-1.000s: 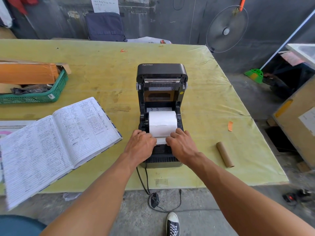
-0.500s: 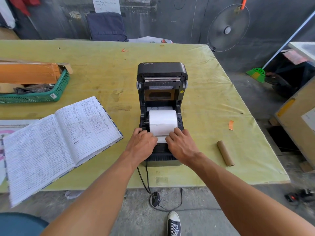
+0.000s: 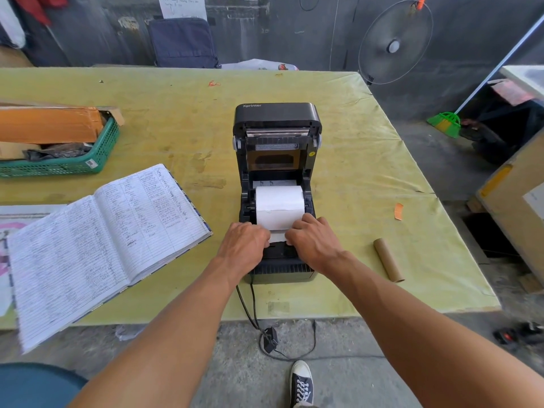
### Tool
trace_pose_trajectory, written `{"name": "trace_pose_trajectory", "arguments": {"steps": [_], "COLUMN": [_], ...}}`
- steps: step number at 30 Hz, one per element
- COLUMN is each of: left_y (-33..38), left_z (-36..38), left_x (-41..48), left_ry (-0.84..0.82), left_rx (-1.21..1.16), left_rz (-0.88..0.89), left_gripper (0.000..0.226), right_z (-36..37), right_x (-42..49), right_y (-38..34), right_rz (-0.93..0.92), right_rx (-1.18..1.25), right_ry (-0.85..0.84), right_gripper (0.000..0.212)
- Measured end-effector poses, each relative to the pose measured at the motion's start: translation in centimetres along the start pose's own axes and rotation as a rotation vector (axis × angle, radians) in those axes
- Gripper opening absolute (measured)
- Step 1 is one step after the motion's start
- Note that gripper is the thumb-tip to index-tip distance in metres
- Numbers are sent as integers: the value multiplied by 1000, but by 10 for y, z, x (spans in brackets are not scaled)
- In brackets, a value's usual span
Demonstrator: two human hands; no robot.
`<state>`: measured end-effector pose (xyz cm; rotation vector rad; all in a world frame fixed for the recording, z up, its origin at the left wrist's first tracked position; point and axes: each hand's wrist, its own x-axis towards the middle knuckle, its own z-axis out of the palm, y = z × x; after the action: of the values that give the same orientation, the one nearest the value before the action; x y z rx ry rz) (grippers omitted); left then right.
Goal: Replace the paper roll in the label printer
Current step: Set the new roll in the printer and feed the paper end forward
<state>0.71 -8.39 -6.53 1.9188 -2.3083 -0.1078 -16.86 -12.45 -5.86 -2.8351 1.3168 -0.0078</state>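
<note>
A black label printer [image 3: 276, 119] stands on the yellow-green table [image 3: 353, 160] with its lid raised upright. A white paper roll [image 3: 279, 204] lies in its open bay. The roll's loose end [image 3: 277, 237] reaches forward over the printer's front. My left hand [image 3: 243, 245] and my right hand [image 3: 313, 241] rest on the printer's front, one on each side of that loose end, fingers pressing its edges. An empty brown cardboard core [image 3: 388, 260] lies on the table to the right of the printer.
An open handwritten ledger [image 3: 100, 242] lies left of the printer. A green basket [image 3: 64, 166] with cardboard sits at the far left. The printer's cables [image 3: 250, 307] drop over the table's near edge to an adapter [image 3: 270, 340]. A small orange scrap [image 3: 398, 211] lies at right.
Both hands have stayed at the loose paper end at the printer's front, barely shifting. The roll and the raised lid have not moved.
</note>
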Motion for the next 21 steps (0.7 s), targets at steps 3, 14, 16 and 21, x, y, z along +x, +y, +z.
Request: {"name": "trace_pose_trajectory", "arguments": {"steps": [3, 14, 16, 21], "left_y": [0, 17, 19, 22], "left_z": [-3, -1, -3, -7], "left_x": [0, -19, -23, -35], "left_ry": [8, 103, 124, 144], "left_rx": [19, 243, 276, 333], "left_rz": [19, 125, 168, 222], "left_gripper": [13, 19, 18, 18], "right_z": [-3, 2, 1, -1], "right_x": [2, -17, -19, -27], "right_y": [-1, -18, -21, -28], "right_rz": [6, 20, 24, 53], "right_rx": [-34, -111, -112, -106], "right_ry": [-15, 11, 14, 5], "right_gripper": [18, 9, 10, 13]}}
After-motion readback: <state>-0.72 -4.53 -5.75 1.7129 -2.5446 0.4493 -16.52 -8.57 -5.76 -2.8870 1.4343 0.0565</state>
